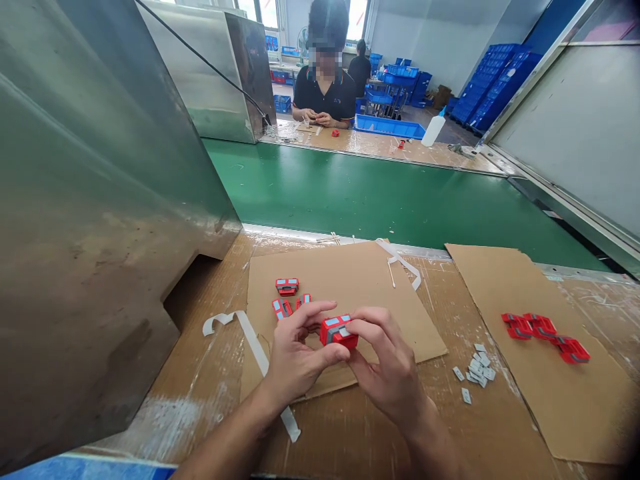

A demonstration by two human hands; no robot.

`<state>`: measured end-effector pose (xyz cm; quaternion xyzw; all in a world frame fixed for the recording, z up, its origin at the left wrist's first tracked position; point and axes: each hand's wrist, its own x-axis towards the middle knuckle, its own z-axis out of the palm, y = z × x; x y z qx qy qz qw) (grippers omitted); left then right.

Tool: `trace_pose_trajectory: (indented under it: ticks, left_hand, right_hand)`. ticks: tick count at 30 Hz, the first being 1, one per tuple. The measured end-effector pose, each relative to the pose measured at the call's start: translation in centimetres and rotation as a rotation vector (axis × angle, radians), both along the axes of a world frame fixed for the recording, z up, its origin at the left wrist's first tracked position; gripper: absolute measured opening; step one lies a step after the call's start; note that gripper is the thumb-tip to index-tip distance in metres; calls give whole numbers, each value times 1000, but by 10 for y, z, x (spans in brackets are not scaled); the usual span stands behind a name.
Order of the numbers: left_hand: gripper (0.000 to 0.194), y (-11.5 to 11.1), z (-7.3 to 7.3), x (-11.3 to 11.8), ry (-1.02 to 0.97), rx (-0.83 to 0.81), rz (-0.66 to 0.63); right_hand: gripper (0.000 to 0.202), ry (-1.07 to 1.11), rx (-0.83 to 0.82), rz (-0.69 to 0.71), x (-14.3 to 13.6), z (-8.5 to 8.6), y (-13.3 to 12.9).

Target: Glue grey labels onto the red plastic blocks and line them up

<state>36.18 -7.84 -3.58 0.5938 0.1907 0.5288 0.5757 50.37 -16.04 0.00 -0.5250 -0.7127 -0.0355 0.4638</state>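
My left hand is closed round a small red plastic case with a grey band and pale plates on its top. Against the case's right side press the fingers of my right hand, the index fingertip touching a pale plate on its front. The right thumb is partly hidden below the case. Just beyond my left hand, a red case and a few similar ones lie on the cardboard sheet. To the right is a loose pile of small pale grey plates.
More red parts rest on a second cardboard sheet. White tape strips and a cotton swab lie nearby. A metal housing stands left. Across the green belt, a person works beside a white bottle.
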Motion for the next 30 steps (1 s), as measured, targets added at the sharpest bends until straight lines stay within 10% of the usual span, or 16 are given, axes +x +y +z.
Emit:
trace_pose_trajectory:
  ticks: [30]
  left_hand:
    - [37, -3, 0, 6, -139, 55, -183]
  right_hand:
    - [21, -95, 46, 17, 0, 21, 5]
